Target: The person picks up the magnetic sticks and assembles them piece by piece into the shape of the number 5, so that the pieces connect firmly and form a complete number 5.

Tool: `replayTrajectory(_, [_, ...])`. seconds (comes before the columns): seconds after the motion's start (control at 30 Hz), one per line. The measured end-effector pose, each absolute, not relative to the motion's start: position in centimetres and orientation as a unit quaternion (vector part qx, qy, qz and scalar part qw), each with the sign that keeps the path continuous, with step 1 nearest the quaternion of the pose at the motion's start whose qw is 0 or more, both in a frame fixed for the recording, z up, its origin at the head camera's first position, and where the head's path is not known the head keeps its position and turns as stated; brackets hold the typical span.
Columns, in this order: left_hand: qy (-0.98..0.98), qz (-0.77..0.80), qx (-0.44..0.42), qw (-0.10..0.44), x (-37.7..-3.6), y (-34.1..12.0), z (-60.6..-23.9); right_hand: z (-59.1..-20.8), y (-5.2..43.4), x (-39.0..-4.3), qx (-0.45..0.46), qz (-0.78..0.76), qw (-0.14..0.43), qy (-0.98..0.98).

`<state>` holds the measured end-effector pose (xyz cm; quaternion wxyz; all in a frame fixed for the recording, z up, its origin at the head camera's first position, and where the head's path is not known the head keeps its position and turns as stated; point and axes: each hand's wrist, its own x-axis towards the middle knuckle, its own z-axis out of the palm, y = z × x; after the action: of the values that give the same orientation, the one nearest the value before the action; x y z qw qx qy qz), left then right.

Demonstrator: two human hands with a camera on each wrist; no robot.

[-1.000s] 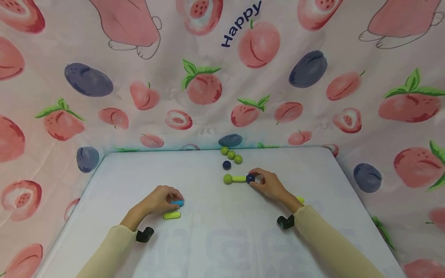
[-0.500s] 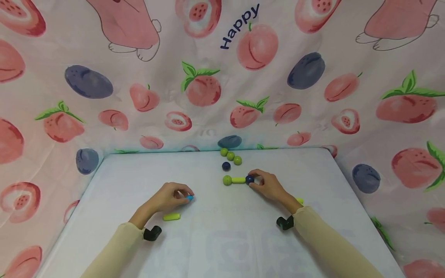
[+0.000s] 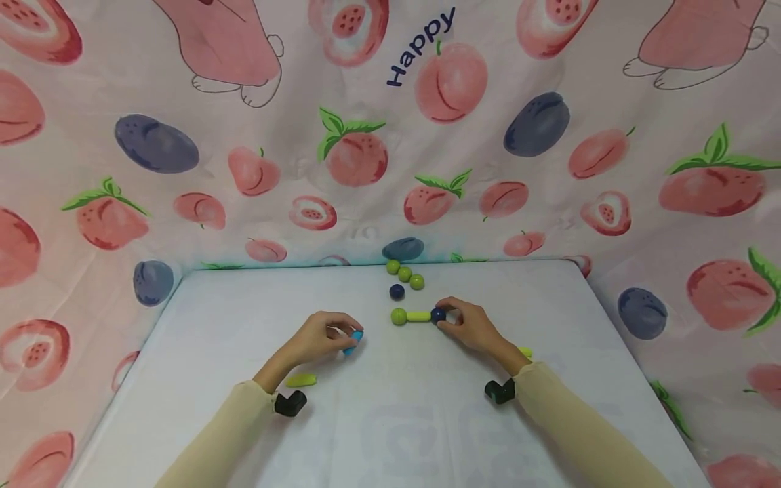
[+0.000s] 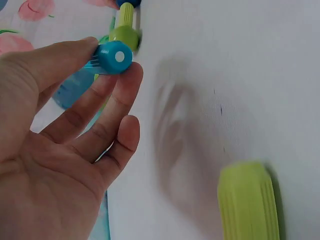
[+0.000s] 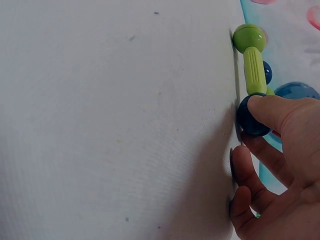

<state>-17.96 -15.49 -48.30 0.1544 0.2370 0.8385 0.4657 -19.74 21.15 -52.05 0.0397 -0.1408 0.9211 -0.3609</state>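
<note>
My left hand (image 3: pixel 321 337) pinches a blue rod (image 3: pixel 352 343) between thumb and fingertips, above the table. The left wrist view shows the ribbed blue rod (image 4: pixel 111 57) end-on, with a pale dot in its tip. My right hand (image 3: pixel 476 327) pinches a dark blue ball (image 3: pixel 438 315) at the right end of a joined piece. A yellow-green rod (image 3: pixel 418 316) links that ball to a green ball (image 3: pixel 398 316) on the left. The right wrist view has my thumb on the dark blue ball (image 5: pixel 253 119), with the green ball (image 5: pixel 249 38) at the far end.
Behind the joined piece lie a loose dark blue ball (image 3: pixel 397 292) and three green balls, one of them the nearest green ball (image 3: pixel 417 282). A yellow-green rod (image 3: pixel 302 381) lies by my left forearm. Another yellow-green rod (image 3: pixel 525 352) is partly hidden by my right wrist.
My left hand has lifted the blue rod and carried it right and away from me, turning it more upright. The right hand keeps its hold on the dark blue ball.
</note>
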Motion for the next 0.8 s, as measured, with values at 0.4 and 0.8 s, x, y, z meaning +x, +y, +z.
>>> replayTrajectory(0.4, [0.797,0.527,0.22,0.195,-18.5,-12.1,-48.9,-51.9,21.1,-19.6,-0.155,-0.363,0.025,0.918])
replayTrajectory(0.8, [0.796,0.547,0.174,0.191,-19.2,-9.2,-50.2,-52.2,21.2,-19.8,-0.148,-0.363,0.028,0.919])
